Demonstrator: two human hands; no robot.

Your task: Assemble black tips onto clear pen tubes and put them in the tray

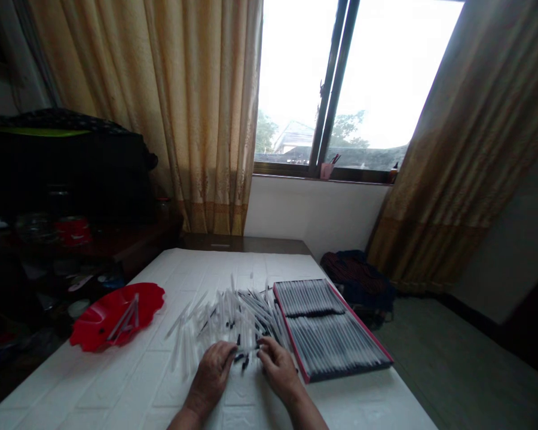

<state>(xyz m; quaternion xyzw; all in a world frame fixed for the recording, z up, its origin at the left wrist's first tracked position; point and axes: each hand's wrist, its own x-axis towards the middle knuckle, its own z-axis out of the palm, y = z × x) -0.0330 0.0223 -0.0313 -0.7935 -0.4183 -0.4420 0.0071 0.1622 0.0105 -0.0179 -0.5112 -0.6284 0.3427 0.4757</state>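
Low over the white table, my left hand (213,369) and my right hand (278,367) face each other with fingers pinched. Between them runs a thin, pale pen (248,348), held level with one end in each hand; its details are blurred. Just beyond my fingers lies a loose heap of clear pen barrels (226,307), some with dark refills inside. Several small black pen caps (244,362) lie close under the pen. To the right, a shallow black box with a pink-red edge (291,334) holds two rows of pens (336,340) with dark ends.
A red wavy-edged plate (150,295) with a few clear barrels (128,319) sits at the table's left. The white brick-patterned table (116,394) ends at a right edge beside the floor. Dark cloth (358,275) is piled beyond that edge. A cluttered dark cabinet (134,239) stands left.
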